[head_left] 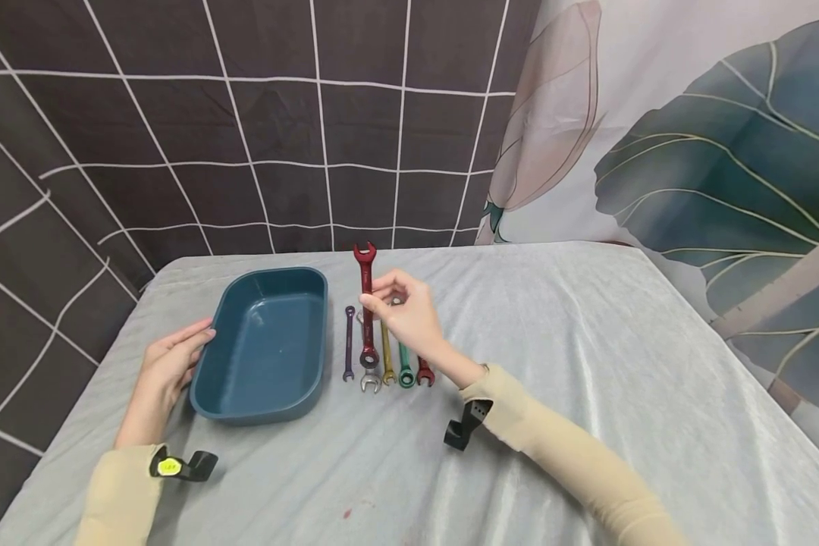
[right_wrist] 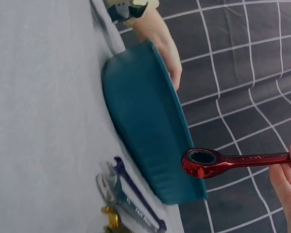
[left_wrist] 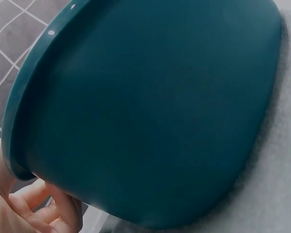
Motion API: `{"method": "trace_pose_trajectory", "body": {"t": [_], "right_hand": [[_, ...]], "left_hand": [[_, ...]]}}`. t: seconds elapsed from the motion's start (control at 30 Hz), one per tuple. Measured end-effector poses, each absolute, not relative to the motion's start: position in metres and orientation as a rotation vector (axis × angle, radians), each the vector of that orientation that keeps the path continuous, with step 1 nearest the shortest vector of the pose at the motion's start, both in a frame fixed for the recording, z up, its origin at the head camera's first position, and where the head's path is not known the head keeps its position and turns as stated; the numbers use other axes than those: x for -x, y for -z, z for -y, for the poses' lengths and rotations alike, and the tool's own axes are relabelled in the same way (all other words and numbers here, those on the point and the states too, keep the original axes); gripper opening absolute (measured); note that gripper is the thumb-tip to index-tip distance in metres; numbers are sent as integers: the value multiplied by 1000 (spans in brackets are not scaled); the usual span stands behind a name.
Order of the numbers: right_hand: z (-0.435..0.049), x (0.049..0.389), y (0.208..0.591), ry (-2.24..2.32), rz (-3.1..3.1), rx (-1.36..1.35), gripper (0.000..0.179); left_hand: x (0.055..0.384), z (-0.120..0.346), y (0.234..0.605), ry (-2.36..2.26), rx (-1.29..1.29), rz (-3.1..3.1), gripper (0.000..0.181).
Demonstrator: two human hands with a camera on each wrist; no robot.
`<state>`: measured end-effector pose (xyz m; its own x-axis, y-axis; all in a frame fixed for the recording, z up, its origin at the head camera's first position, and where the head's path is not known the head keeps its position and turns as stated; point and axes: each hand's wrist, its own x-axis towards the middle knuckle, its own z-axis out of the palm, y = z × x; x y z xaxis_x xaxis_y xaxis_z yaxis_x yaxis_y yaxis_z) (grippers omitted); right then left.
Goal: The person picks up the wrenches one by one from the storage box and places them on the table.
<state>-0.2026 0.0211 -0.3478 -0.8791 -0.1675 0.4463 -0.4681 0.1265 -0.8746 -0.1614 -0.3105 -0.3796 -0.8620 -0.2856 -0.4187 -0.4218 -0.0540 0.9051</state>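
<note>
My right hand (head_left: 409, 309) pinches a red combination wrench (head_left: 366, 303) by its shank between thumb and fingers. The wrench stands nearly upright in the head view, open end up. Its ring end (right_wrist: 202, 162) shows large in the right wrist view, raised off the cloth. On the left, my left hand (head_left: 168, 365) holds the outer rim of a deep blue-green plastic tub (head_left: 319, 334), fingers bent under the lip in the left wrist view. The tub's inside is bare. Beneath the right hand lie a purple wrench (head_left: 349, 345), a silver wrench (head_left: 371, 381) and several others.
A yellow wrench (head_left: 387, 353), a green wrench (head_left: 406, 366) and another red wrench (head_left: 425, 371) lie side by side, partly hidden by the right hand. Pale grey cloth (head_left: 553, 341) covers the table. A dark gridded curtain (head_left: 259, 121) hangs behind it.
</note>
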Motion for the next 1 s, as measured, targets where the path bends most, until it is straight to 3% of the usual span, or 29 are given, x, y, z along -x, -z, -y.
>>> {"method": "trace_pose_trajectory", "body": {"t": [0.3,0.63,1.0], "right_hand": [[-41,208,352,-1873,2187,-541,15],[-61,210,360,-1964,2202,-410,15],[-80,212,370,-2214,2218,-197,20]], "left_hand": [[161,311,379,-2092,786,-2077,23],[158,313,382,-2030,761,-2132,59],[157,314,385,-2033,728,-2152,51]]}}
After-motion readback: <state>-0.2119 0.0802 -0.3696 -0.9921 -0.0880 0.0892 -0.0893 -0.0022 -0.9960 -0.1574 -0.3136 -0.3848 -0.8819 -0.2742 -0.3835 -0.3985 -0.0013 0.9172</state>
